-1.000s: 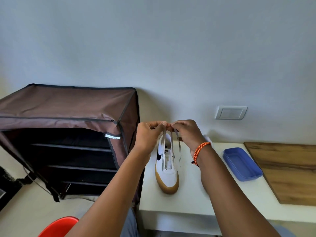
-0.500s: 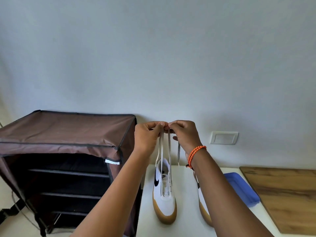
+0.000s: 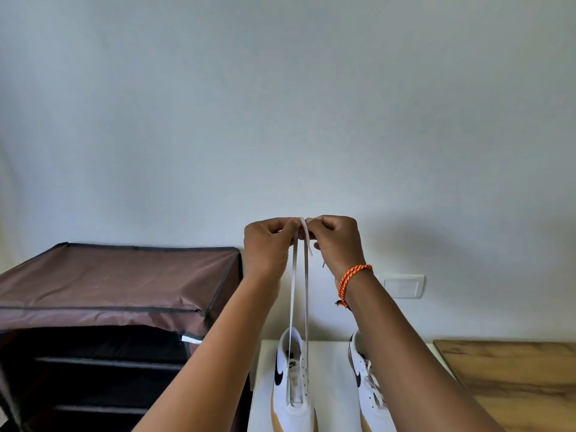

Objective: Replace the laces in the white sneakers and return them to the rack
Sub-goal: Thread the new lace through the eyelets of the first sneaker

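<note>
While both hands pinch the lace [image 3: 298, 294] ends together high above the left sneaker [image 3: 291, 381], lacing has barely begun; next, thread each end crosswise.

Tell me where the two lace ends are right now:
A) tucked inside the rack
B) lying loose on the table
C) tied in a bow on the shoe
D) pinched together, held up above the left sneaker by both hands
D: the left hand and right hand pinch the lace ends together, both strands running taut down into the left sneaker.
</note>
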Motion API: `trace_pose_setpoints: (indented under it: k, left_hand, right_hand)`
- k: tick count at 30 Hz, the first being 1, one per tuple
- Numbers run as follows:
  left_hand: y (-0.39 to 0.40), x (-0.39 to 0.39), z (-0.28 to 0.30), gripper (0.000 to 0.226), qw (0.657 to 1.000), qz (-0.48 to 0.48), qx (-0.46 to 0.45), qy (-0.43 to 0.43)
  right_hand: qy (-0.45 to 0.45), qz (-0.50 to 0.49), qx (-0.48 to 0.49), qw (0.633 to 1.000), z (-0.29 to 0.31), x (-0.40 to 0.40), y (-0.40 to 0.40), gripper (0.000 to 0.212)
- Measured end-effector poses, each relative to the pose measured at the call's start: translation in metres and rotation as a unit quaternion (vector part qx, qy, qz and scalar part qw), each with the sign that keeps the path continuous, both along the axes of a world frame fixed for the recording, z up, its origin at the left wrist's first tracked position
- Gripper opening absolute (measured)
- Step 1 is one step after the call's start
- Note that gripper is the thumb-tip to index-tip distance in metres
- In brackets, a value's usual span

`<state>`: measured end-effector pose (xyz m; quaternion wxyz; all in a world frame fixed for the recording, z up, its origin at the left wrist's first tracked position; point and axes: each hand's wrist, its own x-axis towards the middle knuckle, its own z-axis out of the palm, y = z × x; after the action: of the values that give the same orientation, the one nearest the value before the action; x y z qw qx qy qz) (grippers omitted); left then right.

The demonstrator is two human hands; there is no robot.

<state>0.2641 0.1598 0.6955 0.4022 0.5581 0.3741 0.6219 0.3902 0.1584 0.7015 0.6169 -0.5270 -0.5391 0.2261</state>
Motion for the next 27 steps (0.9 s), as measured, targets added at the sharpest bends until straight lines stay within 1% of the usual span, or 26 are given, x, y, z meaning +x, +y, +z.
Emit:
trace_pose_setpoints:
  k: [4, 6, 10, 12, 16, 21, 23, 25, 27]
  left_hand:
    - [0.003, 0.006, 0.009, 0.018, 1.000, 0.017, 0.018, -0.008]
    - [0.006, 0.006, 0.014, 0.016, 0.999, 0.021, 0.026, -0.011]
    - [0.010, 0.003, 0.030, 0.011, 0.998, 0.032, 0.040, -0.032]
    - [0.009, 0.000, 0.039, 0.010, 0.998, 0.038, 0.049, -0.034]
    - [0.003, -0.003, 0.056, 0.008, 0.996, 0.056, 0.059, -0.047]
    - [0.001, -0.008, 0.072, 0.018, 0.994, 0.064, 0.049, -0.069]
    - [0.001, -0.009, 0.074, 0.017, 0.995, 0.052, 0.038, -0.070]
    - [0.002, -0.008, 0.075, 0.012, 0.996, 0.037, 0.030, -0.079]
    - [0.003, -0.007, 0.076, 0.007, 0.995, 0.022, 0.021, -0.096]
  right_hand:
    - [0.006, -0.005, 0.024, 1.000, 0.011, -0.002, 0.002, 0.027]
    - [0.026, 0.007, 0.032, 0.999, 0.019, -0.002, 0.000, 0.026]
    - [0.086, 0.049, 0.056, 0.994, 0.036, -0.005, -0.010, 0.033]
    - [0.093, 0.052, 0.084, 0.991, 0.040, -0.009, -0.011, 0.031]
    - [0.062, 0.019, 0.136, 0.989, 0.045, -0.016, -0.007, 0.023]
    - [0.070, -0.018, 0.186, 0.980, 0.055, -0.024, -0.009, 0.020]
    - [0.084, -0.039, 0.194, 0.977, 0.056, -0.026, -0.009, 0.016]
    - [0.092, -0.056, 0.191, 0.976, 0.057, -0.027, -0.008, 0.018]
    - [0.082, -0.066, 0.186, 0.977, 0.057, -0.027, -0.008, 0.023]
